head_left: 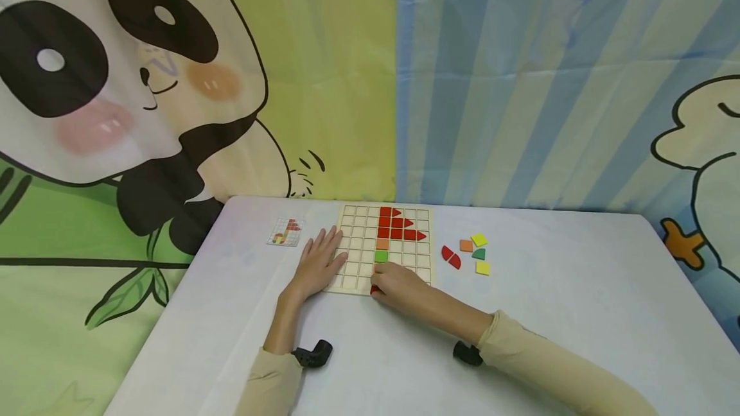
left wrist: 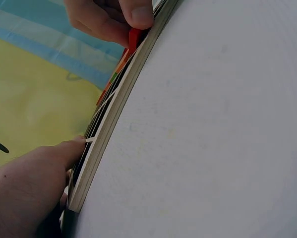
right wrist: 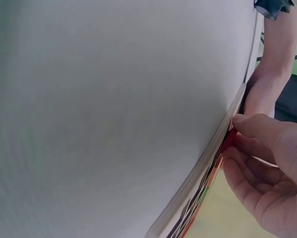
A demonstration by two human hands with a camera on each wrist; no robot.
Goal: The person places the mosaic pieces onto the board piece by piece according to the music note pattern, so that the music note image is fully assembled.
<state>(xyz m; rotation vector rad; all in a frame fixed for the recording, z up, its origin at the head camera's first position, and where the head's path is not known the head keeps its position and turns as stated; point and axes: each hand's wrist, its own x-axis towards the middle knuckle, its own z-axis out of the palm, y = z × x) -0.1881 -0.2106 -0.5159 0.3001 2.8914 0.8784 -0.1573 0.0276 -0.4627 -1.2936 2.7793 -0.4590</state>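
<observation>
A pale gridded board (head_left: 356,228) lies on the table. My left hand (head_left: 317,267) rests flat along its left edge, fingers spread and straight, with the thumb over the grid. At the board's near edge, my right hand (head_left: 401,286) pinches a small red piece (right wrist: 228,140) between thumb and fingers; its exact shape is mostly hidden. The left wrist view also shows this red piece (left wrist: 133,38) standing tilted at the rim. In one column above that hand sit a green square (head_left: 381,256) and an orange square (head_left: 383,244), under rows of red pieces (head_left: 397,234) ending in points.
A small pattern card (head_left: 286,232) lies left of the board. To the right are loose red quarter-round pieces (head_left: 451,257), an orange square (head_left: 466,246), a green piece (head_left: 479,253) and two yellow squares (head_left: 482,268). A printed curtain (head_left: 462,82) hangs behind the table.
</observation>
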